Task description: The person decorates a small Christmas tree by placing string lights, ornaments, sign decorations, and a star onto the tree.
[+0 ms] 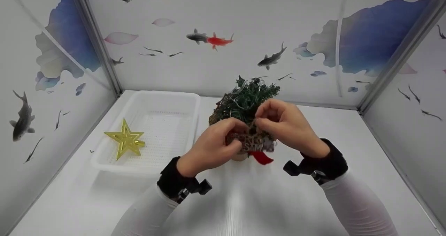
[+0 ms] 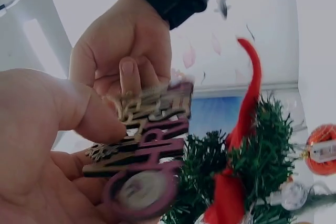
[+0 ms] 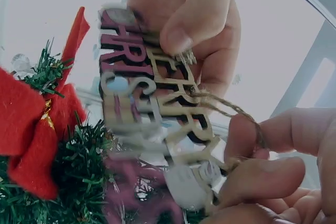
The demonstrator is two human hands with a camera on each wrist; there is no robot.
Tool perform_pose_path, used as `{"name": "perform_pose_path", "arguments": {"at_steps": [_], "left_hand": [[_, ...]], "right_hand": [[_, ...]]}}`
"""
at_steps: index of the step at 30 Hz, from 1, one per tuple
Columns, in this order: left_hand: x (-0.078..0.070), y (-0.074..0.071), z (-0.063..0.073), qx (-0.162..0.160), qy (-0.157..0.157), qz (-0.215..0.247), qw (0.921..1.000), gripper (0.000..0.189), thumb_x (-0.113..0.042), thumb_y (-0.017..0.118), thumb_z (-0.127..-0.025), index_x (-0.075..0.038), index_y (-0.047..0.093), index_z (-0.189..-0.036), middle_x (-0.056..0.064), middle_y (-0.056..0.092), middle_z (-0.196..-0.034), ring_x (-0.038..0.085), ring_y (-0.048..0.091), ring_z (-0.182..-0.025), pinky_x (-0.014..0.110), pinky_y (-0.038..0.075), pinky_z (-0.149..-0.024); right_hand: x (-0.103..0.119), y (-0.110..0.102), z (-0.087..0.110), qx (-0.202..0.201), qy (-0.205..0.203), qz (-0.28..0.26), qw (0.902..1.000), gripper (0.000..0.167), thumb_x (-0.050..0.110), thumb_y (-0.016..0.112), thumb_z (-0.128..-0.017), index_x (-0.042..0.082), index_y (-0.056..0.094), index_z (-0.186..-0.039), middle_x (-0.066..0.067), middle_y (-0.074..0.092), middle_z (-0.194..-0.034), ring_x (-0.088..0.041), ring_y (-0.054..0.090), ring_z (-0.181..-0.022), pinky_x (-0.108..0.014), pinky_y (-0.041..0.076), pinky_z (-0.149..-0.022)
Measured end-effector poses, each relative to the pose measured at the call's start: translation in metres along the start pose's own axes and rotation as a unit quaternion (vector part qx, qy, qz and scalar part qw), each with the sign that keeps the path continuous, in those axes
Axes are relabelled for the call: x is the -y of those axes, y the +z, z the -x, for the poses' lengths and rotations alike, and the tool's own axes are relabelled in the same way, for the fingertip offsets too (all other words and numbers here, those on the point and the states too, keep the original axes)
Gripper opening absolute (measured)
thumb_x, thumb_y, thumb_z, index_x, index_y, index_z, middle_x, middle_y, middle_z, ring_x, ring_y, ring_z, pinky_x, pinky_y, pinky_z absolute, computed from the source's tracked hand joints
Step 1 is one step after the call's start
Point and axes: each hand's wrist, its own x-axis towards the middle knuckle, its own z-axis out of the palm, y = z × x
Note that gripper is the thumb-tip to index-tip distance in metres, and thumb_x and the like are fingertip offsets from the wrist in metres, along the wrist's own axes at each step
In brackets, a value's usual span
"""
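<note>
A cut-out "Merry Christmas" sign (image 1: pixel 256 143) with a twine loop (image 3: pixel 233 106) is held in front of a small green Christmas tree (image 1: pixel 259 91). My left hand (image 1: pixel 216 145) pinches the sign at its left end, the thumb over the lettering in the right wrist view. At the sign's other end, my right hand (image 1: pixel 287 128) pinches the twine between thumb and forefinger. Beside the sign, a red bow (image 3: pixel 31 140) sits on the branches. Its red tail (image 1: pixel 261 157) hangs below the sign in the head view. Both hands hide part of the tree.
A white plastic basket (image 1: pixel 174 96) stands to the left of the tree, with a gold star tree topper (image 1: pixel 125 141) lying in it. In the left wrist view, a red ornament (image 2: pixel 321 149) and a clear bulb (image 2: pixel 294 196) hang by the branches. White printed panels enclose the table.
</note>
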Motion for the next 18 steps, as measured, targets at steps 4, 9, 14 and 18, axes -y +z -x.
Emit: {"name": "perform_pose_path", "arguments": {"at_steps": [4,9,14,18], "left_hand": [[0.004,-0.001,-0.001,-0.027,0.013,-0.017,0.9994,0.032,0.003,0.059,-0.094,-0.002,0.076,-0.121,0.009,0.075,-0.115,0.018,0.064,-0.093,0.036,0.054,-0.083],[0.007,0.000,-0.003,-0.048,0.016,-0.013,0.9986,0.024,-0.001,0.060,-0.100,-0.001,0.078,-0.116,0.008,0.072,-0.105,0.018,0.061,-0.086,0.034,0.050,-0.079],[0.010,0.003,-0.006,-0.062,0.021,-0.015,0.9978,0.016,-0.009,0.066,-0.109,-0.004,0.080,-0.113,0.006,0.070,-0.097,0.018,0.059,-0.085,0.035,0.048,-0.079],[0.012,0.006,-0.010,-0.063,0.034,-0.021,0.9972,0.012,-0.012,0.071,-0.108,-0.006,0.081,-0.108,0.004,0.072,-0.096,0.017,0.061,-0.085,0.035,0.049,-0.078]], "right_hand": [[-0.004,-0.004,-0.001,0.020,0.024,-0.006,0.9995,0.004,0.006,0.075,-0.101,0.006,0.075,-0.105,-0.009,0.075,-0.088,-0.029,0.063,-0.068,-0.026,0.049,-0.059],[-0.006,-0.009,0.000,0.025,0.015,0.008,0.9995,0.004,0.011,0.080,-0.103,0.007,0.080,-0.104,-0.008,0.075,-0.088,-0.027,0.063,-0.069,-0.027,0.052,-0.059],[-0.007,-0.012,0.001,0.019,-0.004,0.020,0.9996,0.004,0.014,0.082,-0.103,0.010,0.083,-0.103,-0.005,0.076,-0.089,-0.017,0.060,-0.065,-0.027,0.053,-0.058],[-0.011,-0.013,0.002,0.012,-0.014,0.020,0.9996,0.004,0.013,0.083,-0.102,0.009,0.084,-0.103,-0.006,0.076,-0.090,-0.016,0.061,-0.060,-0.028,0.053,-0.056]]}}
